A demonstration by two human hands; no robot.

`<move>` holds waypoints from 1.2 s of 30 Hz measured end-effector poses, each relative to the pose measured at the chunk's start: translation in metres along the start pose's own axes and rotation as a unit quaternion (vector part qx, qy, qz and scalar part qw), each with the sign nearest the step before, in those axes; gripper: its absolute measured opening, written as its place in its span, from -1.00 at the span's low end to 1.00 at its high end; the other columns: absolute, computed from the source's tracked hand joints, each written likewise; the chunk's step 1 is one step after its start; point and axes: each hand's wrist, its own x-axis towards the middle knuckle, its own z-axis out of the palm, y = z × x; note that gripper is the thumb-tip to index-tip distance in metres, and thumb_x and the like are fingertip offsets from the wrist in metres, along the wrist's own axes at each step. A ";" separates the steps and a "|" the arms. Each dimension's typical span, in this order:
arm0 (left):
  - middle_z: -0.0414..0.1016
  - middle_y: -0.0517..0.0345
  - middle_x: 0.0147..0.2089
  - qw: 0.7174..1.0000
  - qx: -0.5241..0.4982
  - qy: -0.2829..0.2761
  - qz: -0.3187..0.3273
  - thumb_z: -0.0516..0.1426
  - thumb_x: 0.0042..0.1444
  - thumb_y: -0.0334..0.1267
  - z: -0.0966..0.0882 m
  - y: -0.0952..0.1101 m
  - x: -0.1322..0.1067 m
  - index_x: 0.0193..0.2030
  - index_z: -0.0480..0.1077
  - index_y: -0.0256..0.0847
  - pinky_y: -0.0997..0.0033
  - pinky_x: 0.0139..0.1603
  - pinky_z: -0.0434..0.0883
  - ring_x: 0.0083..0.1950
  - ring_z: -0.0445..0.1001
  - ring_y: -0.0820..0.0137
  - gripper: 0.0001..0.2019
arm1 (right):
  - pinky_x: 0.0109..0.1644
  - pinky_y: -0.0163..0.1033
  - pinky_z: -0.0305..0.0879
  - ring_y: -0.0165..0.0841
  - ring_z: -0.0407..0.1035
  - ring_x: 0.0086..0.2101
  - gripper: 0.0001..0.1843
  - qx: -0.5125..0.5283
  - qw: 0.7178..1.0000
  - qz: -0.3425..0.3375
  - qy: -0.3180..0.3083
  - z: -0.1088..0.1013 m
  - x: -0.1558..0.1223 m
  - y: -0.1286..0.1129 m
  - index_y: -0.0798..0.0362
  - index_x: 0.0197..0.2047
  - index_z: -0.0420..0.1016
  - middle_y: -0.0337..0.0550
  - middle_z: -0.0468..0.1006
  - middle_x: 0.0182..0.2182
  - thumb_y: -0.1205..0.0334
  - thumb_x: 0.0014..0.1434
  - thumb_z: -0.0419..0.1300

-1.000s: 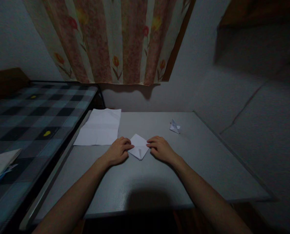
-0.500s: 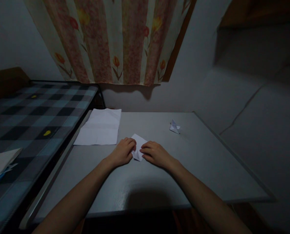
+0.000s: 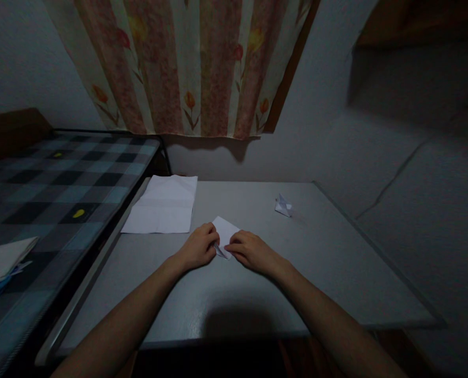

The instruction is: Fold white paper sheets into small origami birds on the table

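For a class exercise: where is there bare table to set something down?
Free: the table between the right forearm, small paper model and right edge; between the left forearm and left edge. Crowded: centre, where left hand and right hand touch folded paper, and far left, under white sheets.

Left grip [image 3: 199, 244], right grip [image 3: 251, 249] bare; forearms [image 3: 139, 297] bare, tapering toward wrists [image 3: 177, 262].

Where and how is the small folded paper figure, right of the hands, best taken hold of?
The folded paper figure is probably best pinched lightly by its raised point, the right hand coming from above and the near side: that point stands above the lower folds.
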 end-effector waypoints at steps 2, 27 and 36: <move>0.28 0.06 -0.21 1.000 -0.027 0.009 0.000 0.05 -0.05 -0.47 -0.002 0.000 -0.001 -0.36 0.40 -0.21 0.29 -0.11 0.35 -0.14 0.31 0.30 -0.85 | -0.05 -0.17 0.23 -0.27 0.30 -0.19 -0.71 -0.027 1.000 -0.005 -0.016 -0.002 0.000 -0.003 -0.04 -0.02 0.52 -0.07 0.47 -0.23 0.32 0.22 0.12; 0.48 0.05 -0.15 1.000 -0.010 -0.008 0.025 0.08 0.22 -0.11 -0.007 -0.010 -0.004 -0.16 0.52 -0.15 0.28 -0.01 0.36 -0.09 0.41 0.32 -0.76 | 0.05 -0.09 0.22 -0.23 0.39 -0.05 -0.69 0.063 0.992 0.059 0.091 0.006 -0.002 0.035 0.04 -0.14 0.56 -0.04 0.55 -0.08 0.03 0.12 0.27; 0.49 0.07 -0.13 0.988 0.035 0.090 -0.121 0.09 0.19 -0.30 0.003 -0.013 -0.002 0.14 0.28 -0.20 0.32 -0.12 0.41 -0.18 0.46 0.34 -0.63 | -0.12 -0.21 0.22 -0.31 0.37 -0.26 -0.85 0.055 0.969 0.210 0.118 0.012 0.011 0.024 0.10 -0.16 0.48 -0.11 0.54 -0.31 0.27 0.25 0.12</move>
